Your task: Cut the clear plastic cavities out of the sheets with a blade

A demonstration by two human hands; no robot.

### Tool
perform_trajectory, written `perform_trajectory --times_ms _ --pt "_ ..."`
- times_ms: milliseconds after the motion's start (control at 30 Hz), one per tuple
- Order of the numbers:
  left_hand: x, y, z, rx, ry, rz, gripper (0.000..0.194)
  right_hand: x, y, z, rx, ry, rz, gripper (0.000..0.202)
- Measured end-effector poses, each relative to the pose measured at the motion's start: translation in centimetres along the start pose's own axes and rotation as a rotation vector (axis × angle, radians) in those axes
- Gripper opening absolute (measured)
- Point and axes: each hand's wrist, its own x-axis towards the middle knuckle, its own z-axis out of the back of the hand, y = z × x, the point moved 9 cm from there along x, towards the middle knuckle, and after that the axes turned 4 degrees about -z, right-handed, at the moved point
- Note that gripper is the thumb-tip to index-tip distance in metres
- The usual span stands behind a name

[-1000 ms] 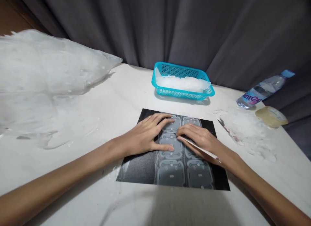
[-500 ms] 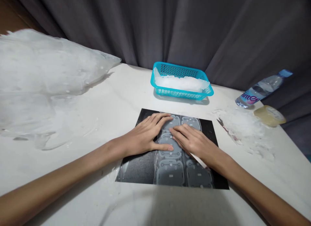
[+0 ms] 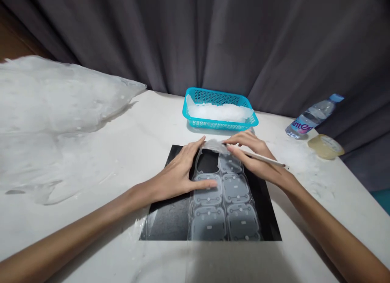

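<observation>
My left hand (image 3: 179, 173) lies spread on a translucent plastic sheet (image 3: 223, 201) made up of rounded-square pieces in two columns, on a black mat (image 3: 170, 218). Its thumb rests across one piece. At the sheet's far left is a rounded opening with black showing through. A loose translucent piece (image 3: 216, 146) is raised and tilted just beyond that opening, between my hands. My right hand (image 3: 251, 151) is closed round a slim white pen-like tool (image 3: 262, 157), whose dark tip is at the raised piece. Whether my right fingers also touch the piece, I cannot tell.
A blue basket (image 3: 221, 124) behind the mat holds white translucent pieces (image 3: 219, 111). At the right stand a water bottle (image 3: 313, 117) and a yellowish tape roll (image 3: 326, 147), near clear scraps (image 3: 304, 165). A large plastic bag (image 3: 61, 96) fills the left, before a grey curtain (image 3: 170, 39).
My right hand has moved away from me to the sheet's far edge. The far left piece has come up out of the sheet, leaving an opening. My left hand stays on the sheet.
</observation>
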Motion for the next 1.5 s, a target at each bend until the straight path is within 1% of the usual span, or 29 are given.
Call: perform_trajectory --times_ms 33,100,133,167,200,267,300,333,367,467,567,633,700,767,833,967,1100,1133,1200,1233,1267,1300,1400,1500 --pt "0.3 -0.3 0.5 -0.027 -0.065 -0.022 0.108 -0.2 1.1 -0.7 0.023 0.064 0.023 0.019" --pt "1.0 -0.9 0.9 -0.088 -0.135 -0.058 0.066 -0.4 2.4 -1.3 0.1 0.145 0.031 0.027" --pt "1.3 -1.0 1.0 -0.124 -0.149 -0.052 0.046 -0.5 2.7 -1.3 0.138 0.157 0.018 0.031" --pt "1.7 -0.8 1.1 -0.165 -0.159 -0.024 0.033 -0.5 2.6 -1.0 0.16 0.144 -0.002 0.034" --pt "1.9 -0.5 1.2 -0.21 -0.168 0.016 0.03 -0.5 2.3 -0.5 0.155 0.099 -0.016 0.034" --pt "2.3 0.3 1.2 -0.318 -0.175 0.09 0.029 -0.6 1.6 0.5 0.058 -0.041 -0.006 0.029" --pt "2.4 0.6 1.1 -0.39 -0.175 0.113 0.028 -0.8 1.3 0.7 -0.015 -0.1 0.02 0.029" --pt "2.5 0.9 1.0 -0.472 -0.168 0.125 0.026 -0.9 1.0 0.6 -0.086 -0.145 0.053 0.033" --pt "2.5 1.2 0.8 -0.552 -0.164 0.138 0.026 -1.1 0.7 0.1 -0.139 -0.16 0.082 0.036" --pt "2.5 2.5 0.5 -0.701 -0.179 0.216 0.034 -1.2 -0.5 -2.4 -0.164 -0.101 0.102 0.035" --pt "2.4 3.2 0.7 -0.708 -0.21 0.278 0.039 -1.1 -1.1 -4.7 -0.136 0.022 0.086 0.033" --pt "2.3 3.1 0.8 -0.682 -0.214 0.295 0.042 -1.2 -1.1 -5.5 -0.125 0.069 0.077 0.028" --pt "2.4 2.7 0.8 -0.645 -0.181 0.29 0.039 -1.3 -1.0 -5.5 -0.1 0.047 0.062 0.022" --pt "2.5 2.1 0.4 -0.621 -0.117 0.268 0.036 -1.4 -1.0 -5.1 -0.08 0.0 0.055 0.018" --pt "2.5 1.7 0.2 -0.614 -0.064 0.252 0.036 -1.5 -0.9 -5.1 -0.076 -0.017 0.065 0.016" --pt "2.4 1.7 0.4 -0.587 -0.07 0.247 0.038 -1.6 -1.0 -5.0 -0.069 -0.036 0.079 0.012" --pt "2.5 1.6 0.9 -0.573 -0.096 0.242 0.036 -1.6 -0.8 -4.7 -0.051 -0.049 0.063 0.014" --pt "2.5 1.6 1.0 -0.577 -0.108 0.24 0.036 -1.7 -0.7 -4.3 -0.056 -0.088 0.05 0.016" --pt "2.5 1.5 1.1 -0.632 -0.122 0.25 0.036 -2.2 -0.4 -3.2 -0.066 -0.226 0.029 0.017" --pt "2.5 1.4 0.9 -0.681 -0.118 0.262 0.036 -2.5 -0.2 -2.7 -0.064 -0.291 0.028 0.015" --pt "2.5 1.4 0.7 -0.735 -0.11 0.276 0.037 -2.8 0.0 -2.5 -0.057 -0.329 0.033 0.012" --pt "2.4 1.3 0.5 -0.784 -0.103 0.287 0.037 -3.0 0.3 -2.7 -0.052 -0.328 0.042 0.012" --pt "2.3 1.2 0.2 -0.872 -0.097 0.299 0.036 -3.3 0.5 -4.2 -0.061 -0.218 0.047 0.018" --pt "2.2 1.4 -0.2 -0.93 -0.077 0.325 0.039 -3.3 -0.1 -5.0 -0.014 -0.156 0.006 0.01"
